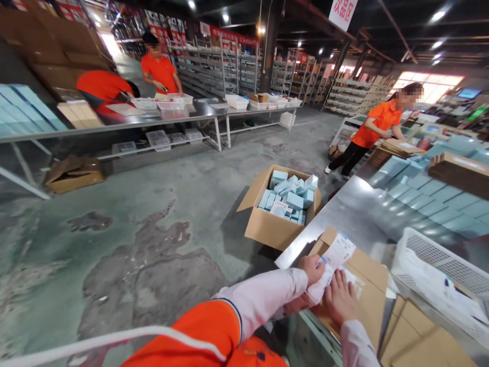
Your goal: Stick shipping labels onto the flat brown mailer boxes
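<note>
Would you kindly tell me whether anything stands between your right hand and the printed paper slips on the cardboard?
Nothing visible does: the right hand rests directly on the printed paper slips, and the left hand touches them too.

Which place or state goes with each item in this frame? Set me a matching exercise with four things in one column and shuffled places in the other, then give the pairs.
Things:
1. Cardboard box of pale blue cartons
2. Printed paper sheet
3. White plastic basket
4. Co-worker in an orange shirt

Places:
A. On the steel table
B. Standing at the flat cardboard
C. Under the left hand and right hand
D. On the concrete floor

Pairs: 1-D, 2-C, 3-A, 4-B
</note>
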The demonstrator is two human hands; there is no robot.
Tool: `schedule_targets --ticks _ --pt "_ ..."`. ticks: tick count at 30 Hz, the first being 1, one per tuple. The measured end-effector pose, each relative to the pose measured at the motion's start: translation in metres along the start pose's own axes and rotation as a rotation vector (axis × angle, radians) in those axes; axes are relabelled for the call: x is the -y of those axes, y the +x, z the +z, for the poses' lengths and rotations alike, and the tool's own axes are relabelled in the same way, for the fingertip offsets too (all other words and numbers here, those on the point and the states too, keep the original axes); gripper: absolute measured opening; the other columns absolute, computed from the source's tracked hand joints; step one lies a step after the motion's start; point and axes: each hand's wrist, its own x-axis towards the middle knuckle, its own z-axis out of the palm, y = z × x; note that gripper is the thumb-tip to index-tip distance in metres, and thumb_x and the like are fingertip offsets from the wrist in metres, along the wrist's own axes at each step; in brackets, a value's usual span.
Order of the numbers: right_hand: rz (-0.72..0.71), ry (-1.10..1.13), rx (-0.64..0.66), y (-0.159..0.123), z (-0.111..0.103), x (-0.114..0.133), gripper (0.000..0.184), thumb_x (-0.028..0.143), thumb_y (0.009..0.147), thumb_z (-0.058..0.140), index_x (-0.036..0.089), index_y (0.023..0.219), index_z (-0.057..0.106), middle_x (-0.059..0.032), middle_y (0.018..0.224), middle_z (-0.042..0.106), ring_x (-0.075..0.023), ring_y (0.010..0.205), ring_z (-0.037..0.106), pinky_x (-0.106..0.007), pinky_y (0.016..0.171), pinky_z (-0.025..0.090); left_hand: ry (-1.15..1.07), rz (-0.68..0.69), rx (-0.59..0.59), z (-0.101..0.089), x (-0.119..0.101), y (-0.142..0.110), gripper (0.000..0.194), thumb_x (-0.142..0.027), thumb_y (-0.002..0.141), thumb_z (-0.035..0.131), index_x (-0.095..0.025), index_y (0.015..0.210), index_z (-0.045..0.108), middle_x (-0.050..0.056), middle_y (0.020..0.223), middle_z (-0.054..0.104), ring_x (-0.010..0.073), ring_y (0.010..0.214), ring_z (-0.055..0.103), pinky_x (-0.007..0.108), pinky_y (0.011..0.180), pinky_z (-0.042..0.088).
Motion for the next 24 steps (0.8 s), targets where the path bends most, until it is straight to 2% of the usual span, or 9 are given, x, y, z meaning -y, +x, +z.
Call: schedule_targets --ticks 9,17,24 --pt "-0.006 0.004 -0.068 -0.0021 0.0002 0.0011 0.057 0.024 0.097 0.027 0.009 0.147 0.049 -0.0123 0.16 0.036 -0.0267 0.152 0.028 -0.048 0.124 0.02 0.058 0.016 -0.016 0.0054 0.0028 0.0033 0.028 -0.037 0.092 0.053 -0.017 0.091 0.073 0.012 0.088 0.073 0.0236 0.085 0.067 0.031 0.073 0.047" --pt "-0.006 -0.035 0.0 -0.0017 -0.0028 0.0008 0.059 0.027 0.098 0.026 0.008 0.151 0.042 -0.0111 0.163 0.03 -0.0264 0.154 0.023 -0.047 0.125 0.018 0.071 0.02 -0.024 0.0072 0.0043 0.0041 0.028 -0.037 0.092 0.052 -0.018 0.09 0.073 0.012 0.089 0.074 0.0232 0.084 0.068 0.03 0.07 0.045" --pt "0.009 0.011 0.012 -0.0015 -0.0054 0.0011 0.059 0.027 0.098 0.026 0.008 0.151 0.043 -0.0114 0.162 0.032 -0.0264 0.154 0.023 -0.047 0.125 0.018 0.072 0.004 -0.002 0.0009 -0.0014 0.0011 0.029 -0.038 0.092 0.053 -0.017 0.089 0.072 0.011 0.087 0.074 0.0219 0.082 0.067 0.029 0.07 0.044"
